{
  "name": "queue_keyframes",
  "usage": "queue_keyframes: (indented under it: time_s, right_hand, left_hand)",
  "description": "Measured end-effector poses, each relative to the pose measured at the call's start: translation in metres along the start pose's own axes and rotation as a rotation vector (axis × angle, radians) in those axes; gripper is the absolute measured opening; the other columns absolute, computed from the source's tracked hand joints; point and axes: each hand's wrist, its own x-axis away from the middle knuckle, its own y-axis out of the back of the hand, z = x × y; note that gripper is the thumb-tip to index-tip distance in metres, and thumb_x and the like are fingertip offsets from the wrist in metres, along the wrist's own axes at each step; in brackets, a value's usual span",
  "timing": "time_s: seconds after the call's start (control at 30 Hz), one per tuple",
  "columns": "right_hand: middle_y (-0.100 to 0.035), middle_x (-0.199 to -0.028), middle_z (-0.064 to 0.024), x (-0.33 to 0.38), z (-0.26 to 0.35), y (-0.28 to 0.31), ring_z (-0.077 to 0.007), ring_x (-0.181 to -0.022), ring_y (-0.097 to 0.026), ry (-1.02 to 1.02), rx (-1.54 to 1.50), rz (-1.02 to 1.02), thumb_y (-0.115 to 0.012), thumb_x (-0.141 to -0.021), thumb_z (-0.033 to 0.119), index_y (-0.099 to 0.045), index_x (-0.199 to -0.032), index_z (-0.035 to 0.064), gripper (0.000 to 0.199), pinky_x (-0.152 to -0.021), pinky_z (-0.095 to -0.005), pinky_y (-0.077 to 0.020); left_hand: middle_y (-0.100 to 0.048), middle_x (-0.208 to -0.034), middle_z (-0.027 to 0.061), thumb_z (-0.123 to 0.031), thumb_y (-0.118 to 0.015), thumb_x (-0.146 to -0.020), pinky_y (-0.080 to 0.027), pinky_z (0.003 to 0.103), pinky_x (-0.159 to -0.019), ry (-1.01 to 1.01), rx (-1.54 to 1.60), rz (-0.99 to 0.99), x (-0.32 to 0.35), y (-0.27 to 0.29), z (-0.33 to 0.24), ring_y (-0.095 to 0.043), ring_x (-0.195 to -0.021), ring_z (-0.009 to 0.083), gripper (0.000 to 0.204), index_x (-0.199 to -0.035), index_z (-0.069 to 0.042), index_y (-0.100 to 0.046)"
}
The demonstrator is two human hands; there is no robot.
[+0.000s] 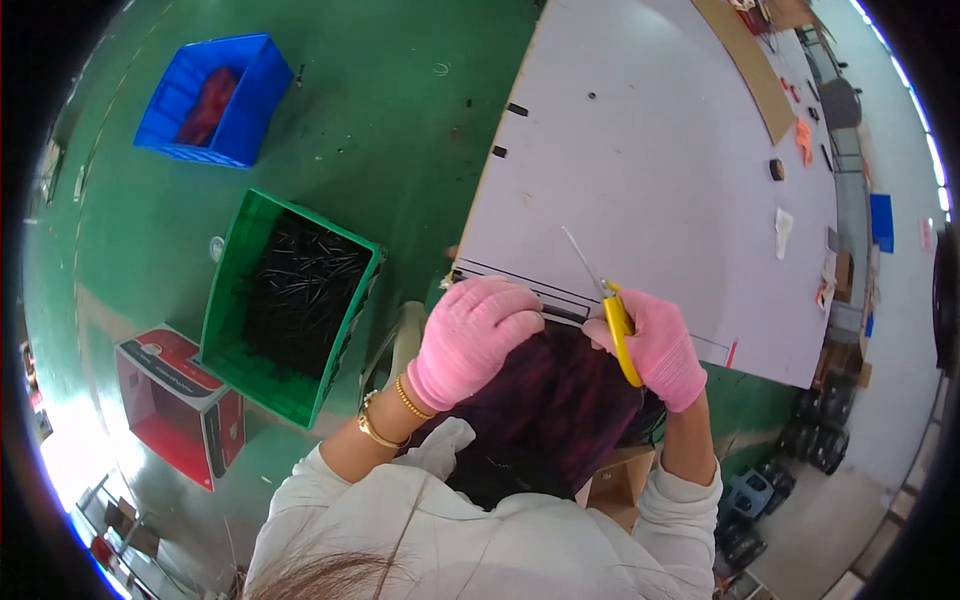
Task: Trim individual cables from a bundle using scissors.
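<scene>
We are gripping scissors (pixel 618 322) in the right hand (pixel 660 350); left hand (pixel 472 338) is pinching a black strip (pixel 565 314) beside them. Next: align blades.

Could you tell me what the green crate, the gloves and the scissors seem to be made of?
Green crate: moulded plastic, by its even colour and faint sheen. Gloves on the left hand and right hand: pink knit fabric, matte and nubbly. Scissors: glossy yellow handles, probably plastic; thin pale blades, likely metal.

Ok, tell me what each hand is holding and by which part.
The right hand holds scissors by their yellow handles, blades pointing up over the table. The left hand is closed near a thin black strip; its grip is hidden.
</scene>
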Motion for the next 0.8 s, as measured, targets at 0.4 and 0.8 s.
queue_keyframes:
  time_s: [0.4, 0.8]
  right_hand:
    - [-0.061, -0.068, -0.0199, -0.001, -0.004, 0.012, -0.0326, -0.063, -0.062, -0.02, 0.273, -0.012, -0.077, -0.082, 0.036, -0.061, -0.083, -0.002, 0.041, -0.062, -0.0377, -0.0484]
    - [-0.068, -0.086, -0.0204, -0.015, 0.0, 0.016, -0.0387, -0.086, -0.067, -0.189, 0.476, 0.115, -0.068, -0.08, 0.061, -0.065, -0.091, 0.0021, 0.06, -0.075, -0.0448, -0.0521]
  left_hand:
    - [-0.067, -0.101, 0.0031, 0.002, -0.066, -0.069, -0.051, 0.037, -0.082, -0.022, -0.013, 0.006, -0.006, 0.001, -0.003, -0.063, -0.095, 0.0254, 0.024, -0.089, -0.012, -0.065]
    - [-0.062, -0.098, 0.0006, -0.004, -0.068, -0.074, -0.046, 0.039, -0.084, 0.132, -0.175, 0.092, -0.012, -0.009, -0.018, -0.058, -0.093, 0.025, 0.026, -0.097, -0.017, -0.067]
